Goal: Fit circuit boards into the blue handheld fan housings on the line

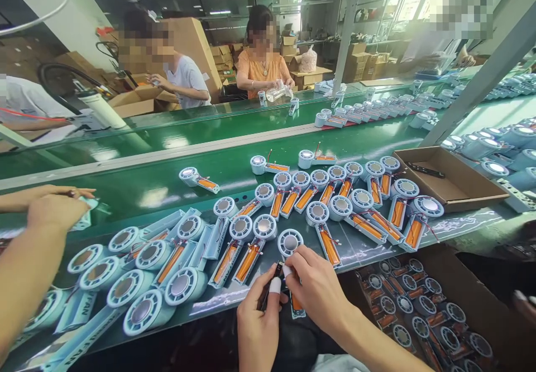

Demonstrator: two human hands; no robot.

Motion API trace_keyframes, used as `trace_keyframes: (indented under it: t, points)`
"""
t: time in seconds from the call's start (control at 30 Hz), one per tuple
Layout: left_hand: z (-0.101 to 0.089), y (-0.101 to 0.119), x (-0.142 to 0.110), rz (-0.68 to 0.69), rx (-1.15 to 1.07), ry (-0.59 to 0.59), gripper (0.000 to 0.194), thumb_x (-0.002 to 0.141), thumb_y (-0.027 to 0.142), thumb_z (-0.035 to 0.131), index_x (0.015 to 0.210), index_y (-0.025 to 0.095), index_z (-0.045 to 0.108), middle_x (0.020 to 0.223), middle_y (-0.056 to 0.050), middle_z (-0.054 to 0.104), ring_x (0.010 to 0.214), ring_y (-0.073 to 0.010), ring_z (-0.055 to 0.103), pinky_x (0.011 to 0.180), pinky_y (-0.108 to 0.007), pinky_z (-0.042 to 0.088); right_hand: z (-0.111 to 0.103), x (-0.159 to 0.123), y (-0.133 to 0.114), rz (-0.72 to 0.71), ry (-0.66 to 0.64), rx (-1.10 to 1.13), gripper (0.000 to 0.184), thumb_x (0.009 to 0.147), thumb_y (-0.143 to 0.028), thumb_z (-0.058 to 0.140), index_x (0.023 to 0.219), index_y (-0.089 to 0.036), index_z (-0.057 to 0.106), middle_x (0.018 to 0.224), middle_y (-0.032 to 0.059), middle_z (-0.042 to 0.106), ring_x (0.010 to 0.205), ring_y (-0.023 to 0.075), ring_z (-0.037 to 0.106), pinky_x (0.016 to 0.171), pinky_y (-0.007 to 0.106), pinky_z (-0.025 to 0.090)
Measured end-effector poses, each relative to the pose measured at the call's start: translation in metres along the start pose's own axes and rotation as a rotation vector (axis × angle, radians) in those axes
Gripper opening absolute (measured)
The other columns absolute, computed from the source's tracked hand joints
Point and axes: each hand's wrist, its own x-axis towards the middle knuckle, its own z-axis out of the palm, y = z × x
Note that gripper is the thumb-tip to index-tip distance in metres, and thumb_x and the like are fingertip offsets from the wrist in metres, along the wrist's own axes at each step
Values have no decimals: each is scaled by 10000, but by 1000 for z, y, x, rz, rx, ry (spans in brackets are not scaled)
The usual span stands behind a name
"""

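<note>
My left hand [260,310] is closed around a small dark part [278,270], its thumb in a white finger cover. My right hand [318,285] pinches at the upper end of that part, also with a white-covered fingertip; what lies between its fingers is too small to make out. Just behind and under my hands is a light-blue handheld fan [290,242] with a round head. Its open handle shows an orange cell [297,304], partly covered by my right hand. Similar half-open fans [264,227] with orange cells and thin wires lie around on the bench.
A cardboard tray [473,187] with a dark strip [425,170] stands at the right. More fans fill a box [355,288] below the bench edge. A neighbour's arms [50,221] reach in from the left. Co-workers sit beyond the green conveyor [138,165]; a slanting post [469,90] rises right.
</note>
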Motion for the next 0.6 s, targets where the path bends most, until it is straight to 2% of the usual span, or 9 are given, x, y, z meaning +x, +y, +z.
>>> trace_keyframes:
  t: [0.07,0.2,0.3,0.47,0.6]
  points:
    - [3,-2,-1,87,58,31,289,901,298,573,1063,158,767,860,-78,803,582,-174,735,566,-247,628,1,-1,-2,-2,20,-38,160,817,-62,543,808,-221,535,806,14,608,681,178,574,604,291,402]
    - [8,-12,-5,406,262,113,260,933,201,553,1091,150,752,1051,-100,796,921,-201,776,827,-234,619,1,0,-7,-7,27,-121,183,781,-60,576,763,-227,502,770,8,595,664,190,561,588,310,389]
    - [8,-15,-6,561,345,132,265,946,151,532,1121,130,730,1080,-108,786,976,-184,764,893,-207,586,-1,2,-8,-36,4,-175,196,804,-61,597,749,-223,502,750,9,597,657,194,567,579,317,386]
    - [2,-12,-1,572,371,94,251,963,173,518,1098,137,726,1036,-96,795,926,-175,775,855,-190,594,-2,3,-1,-124,-47,-106,148,870,-68,580,831,-209,553,817,20,635,716,188,616,615,300,423]
    - [1,-9,0,564,346,80,259,956,172,516,1101,142,729,1044,-98,795,940,-185,773,857,-204,599,1,0,2,-123,-19,-133,150,871,-66,565,816,-206,550,788,22,619,693,193,604,613,300,429]
